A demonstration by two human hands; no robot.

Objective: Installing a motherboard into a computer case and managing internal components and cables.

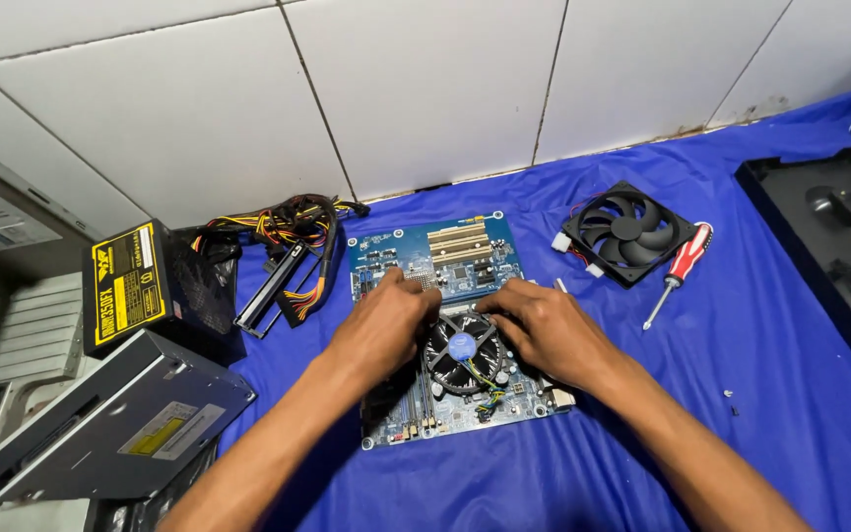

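two bare forearms come up from the bottom edge and meet over a blue motherboard (445, 296) that lies flat on a blue cloth (741, 394). left hand (383, 325) rests palm down on the board, fingers curled and close together against the left rim of the round black cooler fan (462, 351), which sits just to its right; it presses there rather than grasping anything. right hand (544, 325) lies the same way on the fan's upper right side, fingers bent and touching the rim, the fan just below and left of it. between the two hands the fan's blue hub shows. left of the board sits a black power supply (150, 281) with a yellow label and its bundle of wires (288, 227), and nearer, a grey optical drive (120, 424). right of the board lie a loose black case fan (628, 232) and a red-handled screwdriver (680, 271), well apart from the hands.
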